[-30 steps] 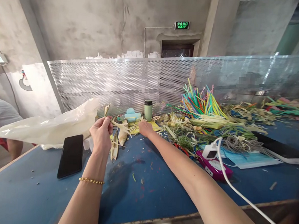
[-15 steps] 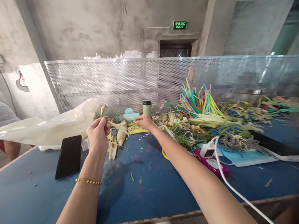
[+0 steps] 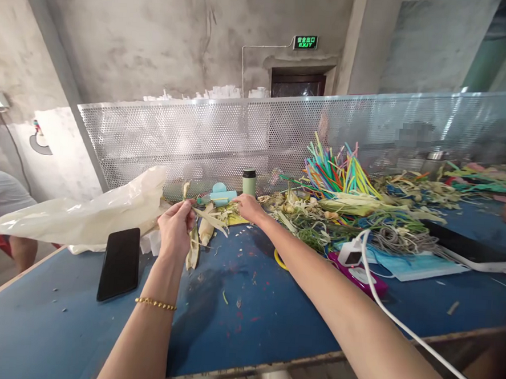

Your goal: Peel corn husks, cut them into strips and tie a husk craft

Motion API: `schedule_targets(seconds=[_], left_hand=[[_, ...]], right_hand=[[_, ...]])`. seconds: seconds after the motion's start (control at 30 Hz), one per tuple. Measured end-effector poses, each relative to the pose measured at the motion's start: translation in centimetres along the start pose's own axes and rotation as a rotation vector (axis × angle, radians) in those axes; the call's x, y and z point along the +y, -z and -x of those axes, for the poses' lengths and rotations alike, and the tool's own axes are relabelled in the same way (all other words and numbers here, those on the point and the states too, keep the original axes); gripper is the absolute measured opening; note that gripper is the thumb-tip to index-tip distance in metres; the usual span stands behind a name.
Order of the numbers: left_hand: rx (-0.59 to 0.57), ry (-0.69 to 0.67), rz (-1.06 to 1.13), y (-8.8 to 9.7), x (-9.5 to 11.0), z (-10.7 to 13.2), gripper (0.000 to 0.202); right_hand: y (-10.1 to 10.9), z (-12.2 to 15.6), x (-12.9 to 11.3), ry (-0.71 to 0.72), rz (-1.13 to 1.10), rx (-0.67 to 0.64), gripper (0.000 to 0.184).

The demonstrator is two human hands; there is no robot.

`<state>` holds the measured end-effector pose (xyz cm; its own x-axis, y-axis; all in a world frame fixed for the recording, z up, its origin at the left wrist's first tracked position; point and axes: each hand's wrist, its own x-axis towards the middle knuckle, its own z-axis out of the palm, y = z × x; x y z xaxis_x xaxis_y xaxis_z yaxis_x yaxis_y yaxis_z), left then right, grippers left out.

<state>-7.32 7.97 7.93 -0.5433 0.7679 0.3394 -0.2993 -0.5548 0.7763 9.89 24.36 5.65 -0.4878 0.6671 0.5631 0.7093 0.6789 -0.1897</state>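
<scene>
My left hand [image 3: 176, 225] pinches a strip of pale dried corn husk [image 3: 186, 191] between thumb and fingertips; one end stands up and a longer tail sticks out to the right. Below it on the blue table lie more corn husk pieces [image 3: 206, 226], one shaped like a small ear. My right hand [image 3: 249, 207] reaches to a heap of husk scraps [image 3: 230, 212] on something yellow, its fingers bent down at the heap; what lies between the fingertips is hidden. A green cup with a black lid [image 3: 249, 182] stands just behind it, and a light blue object [image 3: 223, 197] lies to its left.
Left are a black phone [image 3: 120, 264] and a large cream plastic bag [image 3: 89, 208]. On the right lie coloured strips [image 3: 339, 175], tangled fibres, a blue mask [image 3: 419, 268] and a white cable [image 3: 383, 309]. A perforated metal screen [image 3: 196, 134] closes the table's back.
My left hand with the husk strip has shifted slightly right and stays pinched. My right hand remains at the scrap heap, its fingers now bent lower. The view has shifted slightly.
</scene>
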Motion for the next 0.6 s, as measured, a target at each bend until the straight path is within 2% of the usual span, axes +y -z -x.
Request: schedule_targets(seconds=[0.07, 0.17, 0.2, 0.27, 0.33, 0.37, 0.43, 0.53, 0.6], left_hand=[[-0.085, 0.068, -0.032, -0.6, -0.9, 0.6, 0.033], [-0.27, 0.224, -0.071, -1.6, -2.5, 1.9, 0.034], [-0.322, 0.27, -0.076, -1.9, -2.9, 2.2, 0.034], [-0.386, 0.328, -0.085, -2.3, -3.7, 2.7, 0.034], [-0.42, 0.351, -0.108, -2.3, -4.1, 2.9, 0.034], [-0.438, 0.359, -0.125, -2.2, -4.3, 2.9, 0.035], [-0.475, 0.38, -0.165, -1.9, -4.5, 2.8, 0.037], [-0.482, 0.378, -0.273, -1.4, -4.9, 2.6, 0.039], [-0.48, 0.34, -0.37, -1.3, -5.3, 2.6, 0.033]], right_hand=[[2.0, 0.7, 0.1, -0.059, -0.037, 0.062, 0.033], [5.0, 2.3, -0.3, -0.129, -0.125, 0.132, 0.028], [5.7, 3.0, -0.7, -0.166, -0.197, 0.14, 0.028], [6.2, 4.7, -1.7, -0.32, -0.51, 0.129, 0.026], [5.7, 6.3, -3.2, -0.378, -0.693, 0.029, 0.021], [5.1, 7.1, -4.1, -0.354, -0.722, -0.034, 0.018], [3.8, 8.3, -5.9, -0.217, -0.69, -0.132, 0.022], [2.3, 9.5, -7.9, -0.2, -0.607, -0.071, 0.028], [1.9, 10.0, -8.3, -0.195, -0.545, -0.039, 0.026]])
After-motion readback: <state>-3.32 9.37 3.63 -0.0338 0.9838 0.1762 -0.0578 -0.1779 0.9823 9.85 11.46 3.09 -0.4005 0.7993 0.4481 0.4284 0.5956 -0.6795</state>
